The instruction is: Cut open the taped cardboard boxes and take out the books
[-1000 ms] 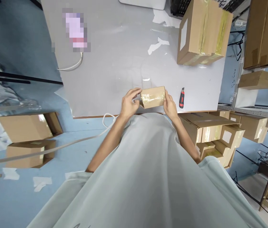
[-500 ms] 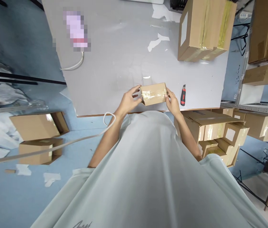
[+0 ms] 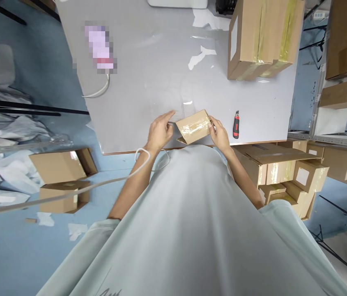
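Note:
A small brown cardboard box [image 3: 194,126] with shiny clear tape on top is tilted near the table's front edge. My right hand [image 3: 219,132] grips its right end, thumb on the near side. The box's left end looks open, with a flap hanging at the lower corner. Just left of that end is my left hand [image 3: 160,130], apart from the box, with fingers curled and the index finger pointing forward. A small dark grey thing shows at its fingertips, too small to name. A red and black box cutter [image 3: 236,125] lies to the right.
Two large taped cartons [image 3: 261,39] stand at the back right of the grey table [image 3: 136,74]. Torn white paper [image 3: 201,56] lies mid-table. A pale cable [image 3: 111,181] crosses my left forearm. An open carton with smaller boxes [image 3: 272,158] sits below the right edge.
My left hand has drawn back left from the box, and its fingers have curled in. The box has turned, its left end swinging toward me, while my right hand keeps hold.

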{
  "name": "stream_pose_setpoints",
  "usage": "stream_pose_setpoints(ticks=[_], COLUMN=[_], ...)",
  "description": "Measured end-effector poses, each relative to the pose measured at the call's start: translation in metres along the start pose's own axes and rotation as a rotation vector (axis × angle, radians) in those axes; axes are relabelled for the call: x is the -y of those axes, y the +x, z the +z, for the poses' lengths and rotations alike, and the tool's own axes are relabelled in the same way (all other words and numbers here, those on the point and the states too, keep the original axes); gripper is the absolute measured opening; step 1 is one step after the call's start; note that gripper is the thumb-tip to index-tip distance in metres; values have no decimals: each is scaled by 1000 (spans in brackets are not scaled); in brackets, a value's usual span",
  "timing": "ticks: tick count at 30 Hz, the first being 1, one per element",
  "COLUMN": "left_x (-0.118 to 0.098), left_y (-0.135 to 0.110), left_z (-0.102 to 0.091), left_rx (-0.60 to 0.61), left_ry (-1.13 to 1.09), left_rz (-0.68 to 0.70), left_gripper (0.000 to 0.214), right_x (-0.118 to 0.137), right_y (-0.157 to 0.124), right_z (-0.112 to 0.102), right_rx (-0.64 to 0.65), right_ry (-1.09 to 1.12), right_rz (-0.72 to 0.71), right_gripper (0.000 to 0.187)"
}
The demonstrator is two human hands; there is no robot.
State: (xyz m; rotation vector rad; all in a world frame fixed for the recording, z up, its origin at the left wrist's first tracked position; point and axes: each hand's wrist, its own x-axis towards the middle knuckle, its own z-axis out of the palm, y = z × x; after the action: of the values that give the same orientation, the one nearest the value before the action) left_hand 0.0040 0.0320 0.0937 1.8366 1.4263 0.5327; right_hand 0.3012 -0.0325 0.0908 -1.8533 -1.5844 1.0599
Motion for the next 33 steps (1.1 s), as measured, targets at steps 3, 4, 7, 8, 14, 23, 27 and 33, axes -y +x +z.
stream_pose_setpoints(ticks=[3, 4, 7, 8, 14, 23, 27, 33], left_x=[-30, -41, -66, -70, -61, -57, -24, 55], left_y=[0, 0, 4, 5, 12, 52, 47, 13], left_z=[13, 21, 47, 54, 64, 45, 22, -12], left_rx=[14, 61, 188, 202, 191, 156, 129, 7], left_ry=[40, 62, 131, 150, 153, -4, -42, -40], left_rz=[66, 98, 132, 120, 86, 179, 117, -97], left_gripper=[65, 77, 123, 132, 125, 116, 129, 119], right_x=[2, 3, 2, 1, -21, 5, 32, 35], right_y=[3, 4, 2, 0, -3, -4, -5, 4], right_z=[6, 7, 5, 3, -11, -37, -34, -3], right_rx=[-58, -86, -166, -176, -32, -207, -71, 140], right_ry=[-9, -23, -87, -101, 98, 83, -31, -195], right_rz=[55, 86, 189, 211, 190, 37, -132, -202], right_gripper=[51, 49, 48, 48, 54, 70, 58, 44])
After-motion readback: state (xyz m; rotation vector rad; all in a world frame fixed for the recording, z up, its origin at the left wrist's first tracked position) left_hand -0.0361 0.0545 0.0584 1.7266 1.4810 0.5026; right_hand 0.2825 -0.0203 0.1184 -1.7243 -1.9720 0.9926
